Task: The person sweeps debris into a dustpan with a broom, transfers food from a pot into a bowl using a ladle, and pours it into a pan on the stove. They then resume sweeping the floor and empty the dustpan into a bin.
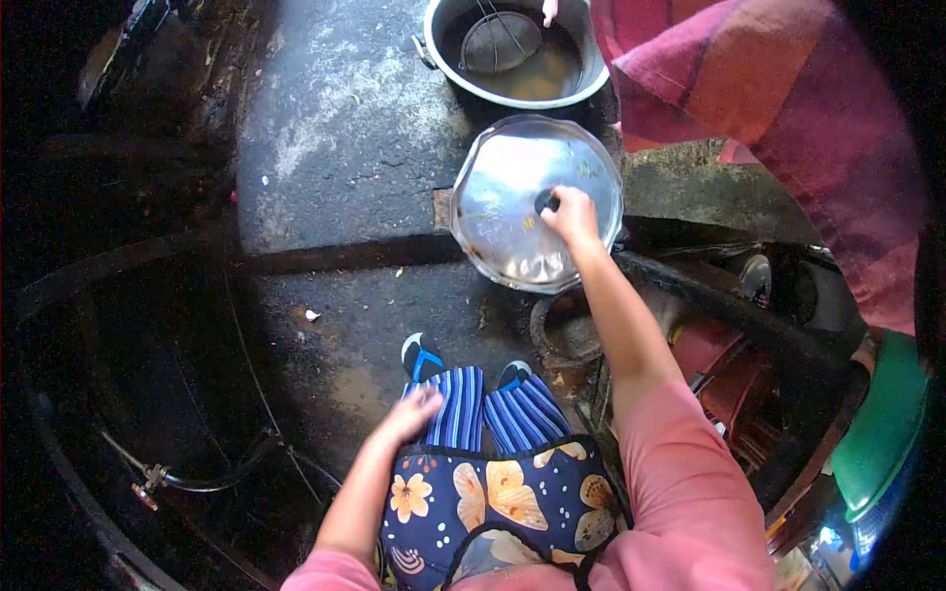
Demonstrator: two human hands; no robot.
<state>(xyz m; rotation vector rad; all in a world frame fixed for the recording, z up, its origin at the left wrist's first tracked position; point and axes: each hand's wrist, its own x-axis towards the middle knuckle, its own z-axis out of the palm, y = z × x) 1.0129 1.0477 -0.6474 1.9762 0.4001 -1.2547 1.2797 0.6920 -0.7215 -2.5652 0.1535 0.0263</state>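
The right hand point(575, 215) has its fingers and thumb closed round the black knob point(548, 203) of a large metal lid point(512, 158). The left hand point(412, 414) holds nothing; it is loosely open, slightly blurred, in front of the striped trousers point(455, 409). The lid is off the wide metal pot point(447, 71) and lies between the pot and the person; whether it hangs in the grip or rests on something beneath cannot be told.

As things stand, the pot is uncovered, and the lid is neither over it nor let go. A round mesh strainer point(501, 42) sits inside the pot, above murky liquid with yellowish pieces point(537, 87) in it. Another person's fingers point(549, 12) reach over the pot from the top edge. The rough concrete ledge point(345, 128) spreads to the left of pot and lid.
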